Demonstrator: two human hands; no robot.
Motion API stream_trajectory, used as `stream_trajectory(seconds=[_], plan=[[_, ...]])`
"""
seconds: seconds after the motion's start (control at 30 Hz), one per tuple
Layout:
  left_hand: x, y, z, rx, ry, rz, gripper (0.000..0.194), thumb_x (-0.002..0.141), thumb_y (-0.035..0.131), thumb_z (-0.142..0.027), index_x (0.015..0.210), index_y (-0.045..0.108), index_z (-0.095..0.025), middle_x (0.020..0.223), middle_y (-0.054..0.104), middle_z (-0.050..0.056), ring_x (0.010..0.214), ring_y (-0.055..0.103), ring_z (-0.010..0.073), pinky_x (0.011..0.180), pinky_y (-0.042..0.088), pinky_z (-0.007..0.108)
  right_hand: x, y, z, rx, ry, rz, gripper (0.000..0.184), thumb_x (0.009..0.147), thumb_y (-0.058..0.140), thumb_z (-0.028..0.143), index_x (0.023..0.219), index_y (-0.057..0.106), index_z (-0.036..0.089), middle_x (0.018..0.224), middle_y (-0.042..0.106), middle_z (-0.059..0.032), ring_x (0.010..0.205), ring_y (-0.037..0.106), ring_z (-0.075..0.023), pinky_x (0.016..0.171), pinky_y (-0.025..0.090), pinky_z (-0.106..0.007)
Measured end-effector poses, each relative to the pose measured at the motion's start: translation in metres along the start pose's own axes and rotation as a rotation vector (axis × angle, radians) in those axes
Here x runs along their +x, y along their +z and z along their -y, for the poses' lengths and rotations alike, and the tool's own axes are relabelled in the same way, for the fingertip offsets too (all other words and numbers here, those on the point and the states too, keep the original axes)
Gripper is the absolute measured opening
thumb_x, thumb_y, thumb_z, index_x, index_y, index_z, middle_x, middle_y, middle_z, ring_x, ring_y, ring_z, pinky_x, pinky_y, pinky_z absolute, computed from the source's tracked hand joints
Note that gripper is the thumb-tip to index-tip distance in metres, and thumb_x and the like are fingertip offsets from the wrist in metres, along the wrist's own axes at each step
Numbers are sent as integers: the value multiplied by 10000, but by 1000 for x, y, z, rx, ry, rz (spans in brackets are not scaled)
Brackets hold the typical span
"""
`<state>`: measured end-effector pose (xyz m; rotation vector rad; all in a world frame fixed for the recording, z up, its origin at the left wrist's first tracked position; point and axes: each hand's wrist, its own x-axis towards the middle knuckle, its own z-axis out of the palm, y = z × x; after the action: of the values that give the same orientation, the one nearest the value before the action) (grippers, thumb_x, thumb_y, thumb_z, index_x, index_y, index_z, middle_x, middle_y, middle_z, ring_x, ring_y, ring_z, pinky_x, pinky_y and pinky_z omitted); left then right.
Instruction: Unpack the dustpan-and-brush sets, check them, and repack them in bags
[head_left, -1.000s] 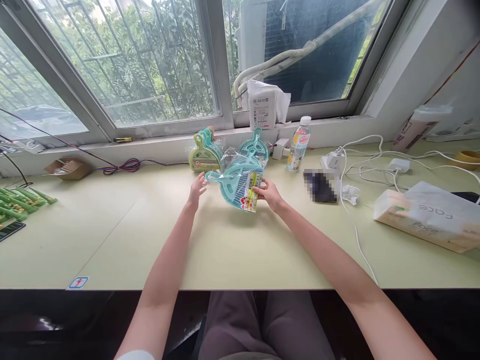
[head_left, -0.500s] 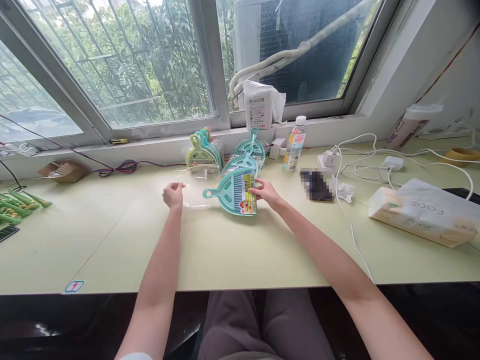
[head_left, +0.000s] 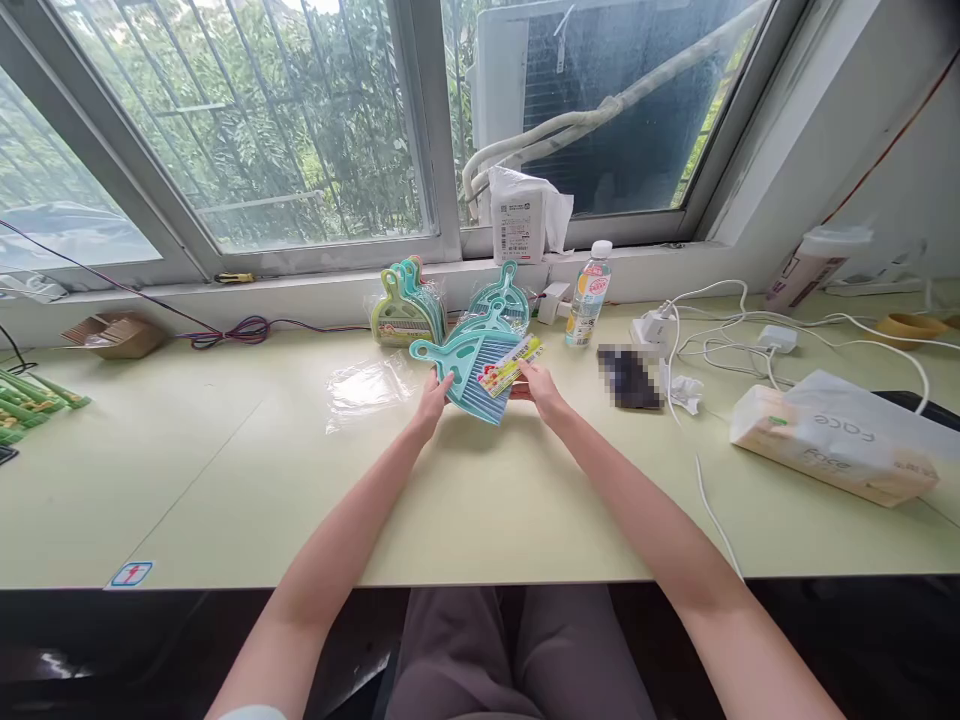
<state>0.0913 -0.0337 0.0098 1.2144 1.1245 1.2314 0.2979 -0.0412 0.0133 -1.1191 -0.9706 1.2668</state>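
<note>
A teal dustpan [head_left: 457, 372] with a blue-bristled brush [head_left: 491, 385] and a yellow printed label card [head_left: 511, 366] is held up between my two hands. My left hand [head_left: 433, 398] grips its left edge, thumb on top. On the other side my right hand [head_left: 541, 388] pinches the card end, some of its fingers hidden beneath. Flat on the table, left of my left hand, lies a crumpled clear plastic bag [head_left: 367, 388]. Just behind the held set are more teal dustpans [head_left: 501, 300], and a wrapped row of green and teal dustpans [head_left: 405, 308] stands beside them.
A drink bottle [head_left: 589, 295], a blurred dark object [head_left: 631, 377] and a white charger [head_left: 654, 325] with trailing cables are at right. Farther right lies a tissue pack [head_left: 840, 440]. A small cardboard box [head_left: 116, 335] and green bundles [head_left: 34, 405] are at left.
My left hand has let go of the clear bag, which now lies on the table, and has moved right onto the dustpan. The dustpan and label have turned and tilted.
</note>
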Motion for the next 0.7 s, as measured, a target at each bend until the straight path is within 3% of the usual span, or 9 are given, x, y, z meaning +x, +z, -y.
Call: stream_trajectory(seconds=[0.1, 0.17, 0.23, 0.33, 0.43, 0.5, 0.57, 0.7], plan=[[1, -10, 6, -9, -39, -29, 425, 852, 518, -518, 1110, 618, -196, 1073, 687, 62, 967, 636, 230, 855, 495, 348, 13, -30, 4, -97, 14, -234, 413, 949, 374, 508, 782, 557, 177, 618, 631, -19, 344, 470, -70, 356, 374, -200], [3, -15, 8, -16, -65, 40, 459, 839, 521, -550, 1053, 664, -170, 1035, 705, 78, 954, 646, 246, 884, 478, 364, 18, -45, 8, -37, 73, -211, 567, 954, 231, 579, 746, 570, 175, 487, 507, 18, 277, 276, -49, 313, 261, -203], [3, -14, 9, -18, -100, 127, 474, 816, 558, -553, 1056, 678, -163, 1046, 711, 87, 971, 647, 258, 910, 462, 374, 18, -47, 11, -17, 114, -101, 671, 940, 141, 621, 721, 585, 169, 440, 422, 37, 284, 180, -49, 319, 223, -211], [-1, -4, 11, 3, -103, 224, 472, 804, 588, -536, 1091, 678, -172, 1091, 705, 76, 1026, 631, 257, 944, 438, 365, 6, -27, 12, -300, -28, -64, 651, 940, 203, 610, 689, 609, 168, 497, 497, -8, 339, 307, -70, 381, 297, -224], [-7, 6, 10, 34, -48, 267, 456, 800, 590, -538, 1045, 681, -164, 1062, 707, 62, 1004, 624, 249, 927, 433, 351, -16, 8, 7, -870, -389, -53, 450, 934, 400, 473, 687, 633, 178, 722, 644, -86, 607, 568, -141, 555, 416, -248], [-11, 10, 8, 58, 23, 250, 434, 799, 583, -551, 951, 676, -155, 984, 707, 50, 936, 620, 235, 877, 440, 336, -29, 26, 1, -1161, -569, -28, 336, 919, 463, 391, 741, 649, 176, 849, 668, -127, 771, 617, -206, 628, 430, -279], [-14, 13, 6, 84, 82, 230, 423, 800, 574, -566, 850, 652, -153, 873, 689, 34, 851, 606, 216, 810, 444, 320, -37, 36, -2, -1284, -632, -38, 314, 924, 458, 364, 786, 660, 167, 874, 670, -157, 807, 627, -241, 641, 430, -303], [-16, 16, 2, 115, 74, 306, 435, 810, 555, -580, 798, 638, -153, 784, 656, 26, 798, 593, 211, 754, 438, 309, -36, 30, -1, -1245, -554, -128, 425, 950, 377, 339, 664, 649, 181, 716, 675, -139, 715, 636, -215, 661, 438, -302]])
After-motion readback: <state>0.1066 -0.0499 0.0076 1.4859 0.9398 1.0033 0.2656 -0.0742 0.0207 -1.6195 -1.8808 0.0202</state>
